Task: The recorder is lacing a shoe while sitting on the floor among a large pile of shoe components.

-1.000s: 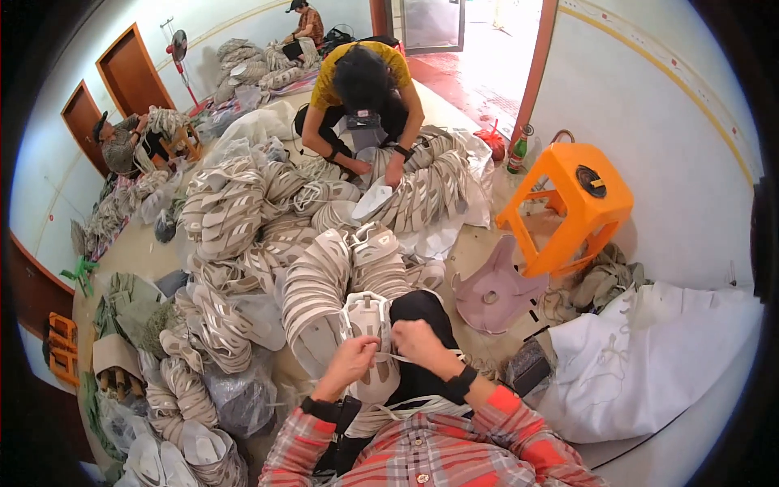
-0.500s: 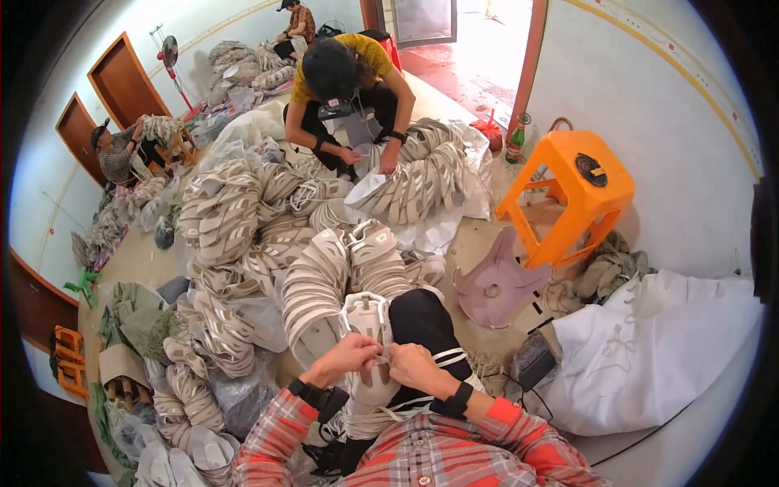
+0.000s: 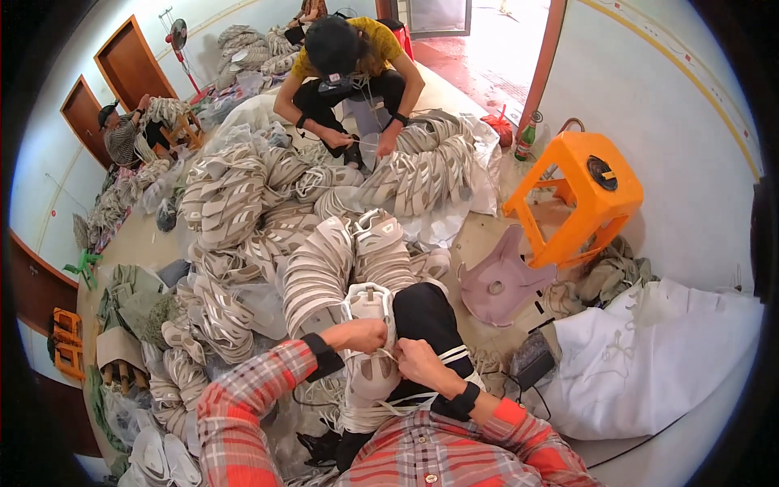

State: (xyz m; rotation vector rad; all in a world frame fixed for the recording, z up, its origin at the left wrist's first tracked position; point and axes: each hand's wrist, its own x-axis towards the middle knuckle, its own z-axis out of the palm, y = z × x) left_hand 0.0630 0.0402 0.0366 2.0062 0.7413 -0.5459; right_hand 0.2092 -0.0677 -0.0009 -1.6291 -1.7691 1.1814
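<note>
A beige and white shoe upper (image 3: 369, 307) lies over my lap, its toe end toward me. Above it my left hand (image 3: 359, 334) is closed, the back of the hand turned up. Just right of the upper, my right hand (image 3: 422, 364) pinches a thin white shoelace (image 3: 391, 354) that runs toward the left hand. The left fingertips are largely hidden, but they appear closed on the same lace. More pale laces (image 3: 456, 355) hang across my black trouser leg (image 3: 426, 321). Beyond my knees, stacked shoe uppers (image 3: 318, 272) curve in two rows.
Across from me a co-worker (image 3: 349, 89) bends over more stacked uppers (image 3: 418, 174). An orange stool (image 3: 580, 195) and an upturned mauve plastic seat (image 3: 499, 280) stand to the right, near a white sack (image 3: 649, 357). Piles of uppers (image 3: 223, 199) and plastic bags fill the left.
My left hand has rolled over and shifted slightly up, its elbow swinging out to the left. The right hand stays close to the upper. The co-worker's hands have moved a little lower.
</note>
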